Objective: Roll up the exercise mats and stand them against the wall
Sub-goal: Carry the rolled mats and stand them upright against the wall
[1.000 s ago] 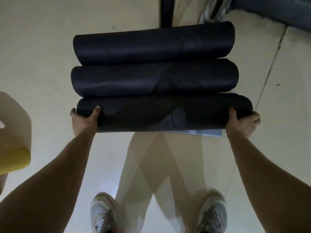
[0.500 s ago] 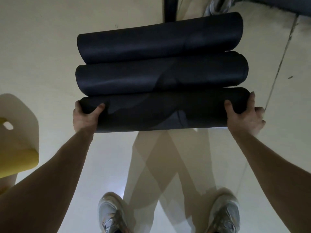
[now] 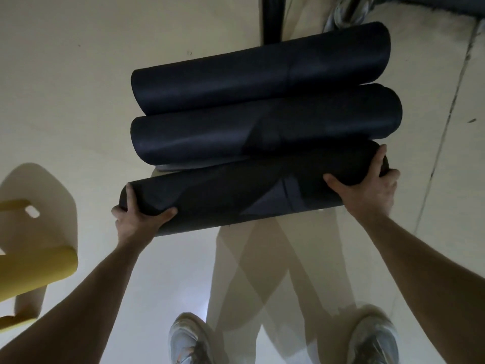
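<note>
Three dark rolled mats stacked side by side on the floor [image 3: 78, 101]. Nearest mat [image 3: 236, 195] gripped at both ends: left hand [image 3: 139, 219] at 8 o'clock, right hand [image 3: 367, 187] at 3 o'clock, fingers curled around it.

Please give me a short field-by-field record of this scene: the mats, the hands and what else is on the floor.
rolled mats: three dark rolls lying side by side on the floor
near mat: gripped at both ends, a gap open at its left end from the middle mat
far mat: lying against the middle mat
left hand: grip shut on the near mat's left end
right hand: grip shut on the near mat's right end
yellow mat: at left edge, partly rolled
standing at wall: none yet
</note>
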A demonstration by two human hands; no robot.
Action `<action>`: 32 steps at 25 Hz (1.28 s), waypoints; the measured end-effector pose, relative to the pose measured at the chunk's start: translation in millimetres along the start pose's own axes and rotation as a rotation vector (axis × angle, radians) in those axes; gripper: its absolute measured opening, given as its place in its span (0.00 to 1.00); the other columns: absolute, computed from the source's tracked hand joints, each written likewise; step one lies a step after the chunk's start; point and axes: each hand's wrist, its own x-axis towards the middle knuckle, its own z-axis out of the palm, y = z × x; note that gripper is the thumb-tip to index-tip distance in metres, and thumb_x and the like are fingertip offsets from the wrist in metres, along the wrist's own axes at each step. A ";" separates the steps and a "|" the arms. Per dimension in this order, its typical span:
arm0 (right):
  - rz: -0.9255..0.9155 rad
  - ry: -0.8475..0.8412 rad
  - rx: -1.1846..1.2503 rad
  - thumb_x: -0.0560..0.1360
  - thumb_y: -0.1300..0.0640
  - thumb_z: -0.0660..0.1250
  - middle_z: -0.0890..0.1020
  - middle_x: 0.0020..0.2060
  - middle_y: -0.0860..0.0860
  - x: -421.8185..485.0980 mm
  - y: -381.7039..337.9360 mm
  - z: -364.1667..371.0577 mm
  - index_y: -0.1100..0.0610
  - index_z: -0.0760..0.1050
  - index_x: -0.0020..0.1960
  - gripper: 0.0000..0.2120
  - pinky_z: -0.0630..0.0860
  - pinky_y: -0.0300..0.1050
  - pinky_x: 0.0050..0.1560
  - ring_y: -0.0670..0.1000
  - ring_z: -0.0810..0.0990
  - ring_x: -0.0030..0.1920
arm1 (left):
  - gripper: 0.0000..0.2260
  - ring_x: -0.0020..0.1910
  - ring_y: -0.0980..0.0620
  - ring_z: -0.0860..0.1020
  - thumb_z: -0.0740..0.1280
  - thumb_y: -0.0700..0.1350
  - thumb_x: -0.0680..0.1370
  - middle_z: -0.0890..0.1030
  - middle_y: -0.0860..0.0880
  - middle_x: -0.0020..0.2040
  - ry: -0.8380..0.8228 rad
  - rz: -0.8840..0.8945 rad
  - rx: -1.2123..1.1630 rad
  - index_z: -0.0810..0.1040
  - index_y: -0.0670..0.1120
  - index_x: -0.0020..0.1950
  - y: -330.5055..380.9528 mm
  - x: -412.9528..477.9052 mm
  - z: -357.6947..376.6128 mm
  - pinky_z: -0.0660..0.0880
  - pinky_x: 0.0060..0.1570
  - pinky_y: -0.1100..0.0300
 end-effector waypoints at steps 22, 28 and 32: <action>0.700 -0.258 1.216 0.65 0.37 0.81 0.84 0.58 0.46 -86.2 -74.8 110.6 0.46 0.76 0.54 0.24 0.75 0.44 0.55 0.48 0.81 0.55 | 0.60 0.75 0.39 0.66 0.76 0.73 0.57 0.64 0.47 0.79 -0.190 0.861 0.837 0.51 0.54 0.80 99.2 11.9 35.0 0.64 0.73 0.38; 0.838 0.013 0.999 0.58 0.36 0.84 0.79 0.60 0.51 -138.2 -65.8 68.9 0.52 0.69 0.67 0.45 0.81 0.53 0.62 0.55 0.81 0.57 | 0.49 0.64 0.43 0.78 0.80 0.69 0.55 0.79 0.50 0.68 -0.761 0.565 0.695 0.69 0.57 0.72 81.3 -43.4 33.2 0.73 0.58 0.52; 0.692 -0.376 0.969 0.62 0.43 0.85 0.74 0.69 0.48 -198.8 -27.1 81.6 0.31 0.56 0.75 0.53 0.84 0.59 0.51 0.55 0.79 0.62 | 0.57 0.66 0.44 0.76 0.77 0.71 0.49 0.77 0.49 0.70 -0.912 0.344 0.402 0.65 0.57 0.76 31.8 -73.9 65.8 0.72 0.64 0.51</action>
